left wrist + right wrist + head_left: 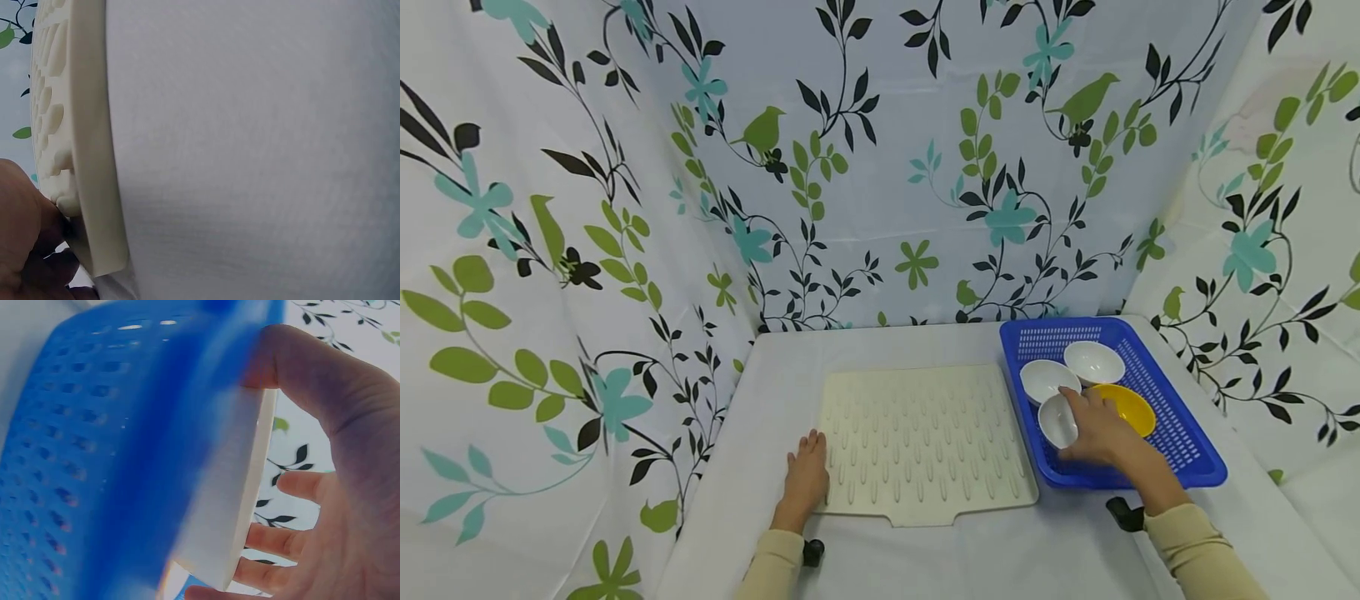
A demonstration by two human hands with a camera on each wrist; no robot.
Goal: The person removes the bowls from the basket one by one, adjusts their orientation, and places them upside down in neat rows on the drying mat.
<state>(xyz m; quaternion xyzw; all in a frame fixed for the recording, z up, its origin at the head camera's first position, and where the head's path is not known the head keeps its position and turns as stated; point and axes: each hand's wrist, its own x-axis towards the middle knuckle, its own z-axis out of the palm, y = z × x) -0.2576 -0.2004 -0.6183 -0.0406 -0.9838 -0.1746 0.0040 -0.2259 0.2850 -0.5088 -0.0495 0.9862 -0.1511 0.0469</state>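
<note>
A cream draining board [925, 442] with rows of raised ridges lies flat on the white table. My left hand [807, 477] rests at its left edge, fingers extended; the left wrist view shows that hand [25, 231] by a corner of the board [97, 156]. Over the blue perforated basket [1183, 450], my right hand [1097, 429] grips a small white bowl [1057, 422], tilted on its side. In the right wrist view the bowl [222, 494] sits between thumb and fingers [275, 540], partly hidden behind the basket's rim.
Two more white bowls, one at the back [1094, 362] and one on the left [1047, 379], stand in the basket with a yellow bowl [1126, 408]. A patterned curtain [880, 167] encloses the back and sides of the table [1000, 558].
</note>
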